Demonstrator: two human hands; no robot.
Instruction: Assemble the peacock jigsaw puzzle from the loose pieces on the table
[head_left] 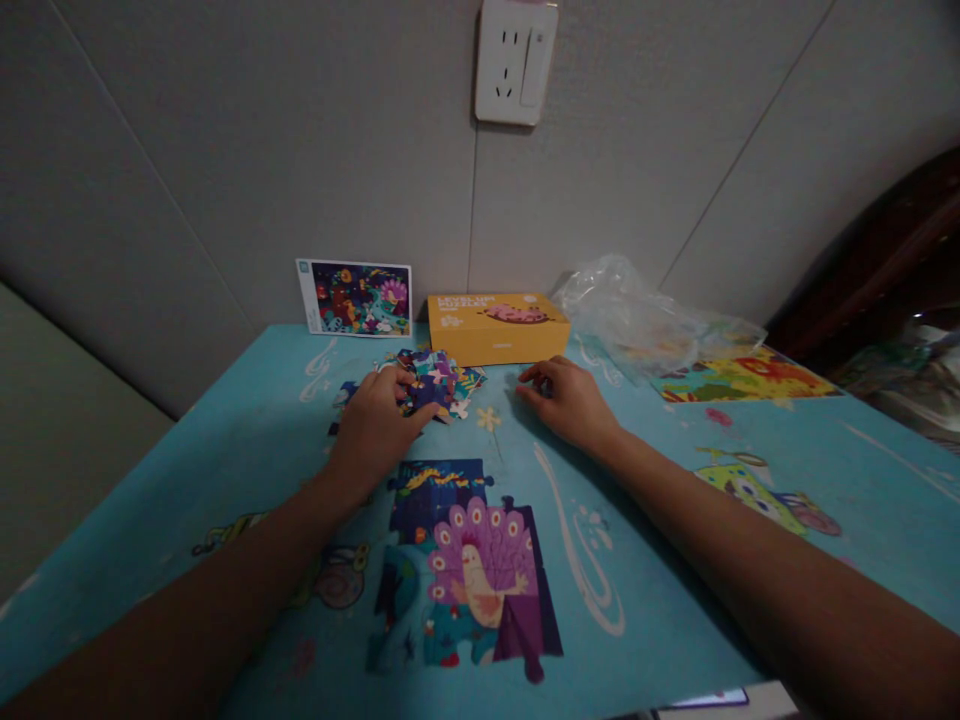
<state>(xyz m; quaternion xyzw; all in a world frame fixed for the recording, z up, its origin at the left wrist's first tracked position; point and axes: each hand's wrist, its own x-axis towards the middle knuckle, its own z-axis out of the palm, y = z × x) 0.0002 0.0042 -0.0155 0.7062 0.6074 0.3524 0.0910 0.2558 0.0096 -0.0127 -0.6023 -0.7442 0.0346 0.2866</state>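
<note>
My left hand lies over the left side of a heap of loose puzzle pieces, thumb and fingers apart, fingertips among the pieces; whether it grips one is hidden. My right hand rests on the blue tablecloth right of the heap, its fingers curled together; anything between them is too small to make out. Nearer to me lies a joined section of puzzle with a purple peacock-like figure and a dark blue part above it.
A picture card leans on the wall. Beside it stand a yellow puzzle box and a crumpled clear plastic bag. An orange and yellow picture sheet lies at the right. A white-edged object shows at the near edge.
</note>
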